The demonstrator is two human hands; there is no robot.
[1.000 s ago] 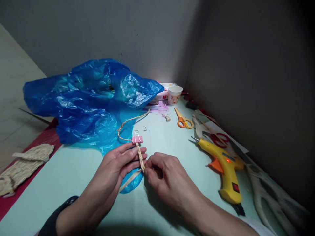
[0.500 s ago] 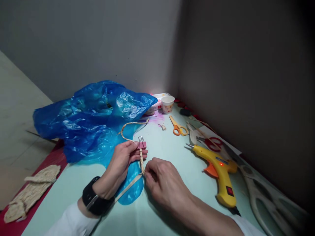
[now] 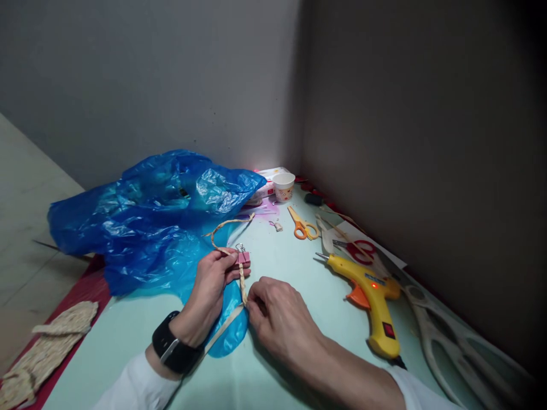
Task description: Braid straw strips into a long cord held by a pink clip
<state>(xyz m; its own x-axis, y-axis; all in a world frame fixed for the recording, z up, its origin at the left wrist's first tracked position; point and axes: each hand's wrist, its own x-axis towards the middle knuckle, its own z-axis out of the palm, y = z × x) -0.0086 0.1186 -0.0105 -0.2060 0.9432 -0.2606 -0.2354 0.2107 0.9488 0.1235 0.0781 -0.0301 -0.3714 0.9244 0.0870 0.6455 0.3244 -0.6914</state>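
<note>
My left hand (image 3: pixel 210 285), with a black watch on its wrist, pinches a pink binder clip (image 3: pixel 243 258) between thumb and fingers. The clip is fixed across a thin pale braid (image 3: pixel 242 281). Beyond the clip the braid curves away over the blue plastic. My right hand (image 3: pixel 273 307) is closed at the near end of the braid, with thumb and forefinger together on it. From that point a flat pale strip (image 3: pixel 225 326) runs down left, past my left wrist.
A blue plastic bag (image 3: pixel 149 216) covers the back left. A paper cup (image 3: pixel 284 188) and orange scissors (image 3: pixel 302 223) stand or lie ahead. A yellow glue gun (image 3: pixel 376 302), its red light lit, and large scissors (image 3: pixel 453 341) lie right. Woven pieces (image 3: pixel 60 341) lie far left.
The view has shifted slightly, so most objects sit a little lower and further left. Both hands keep their hold on the clip and braid, with hardly any movement between them.
</note>
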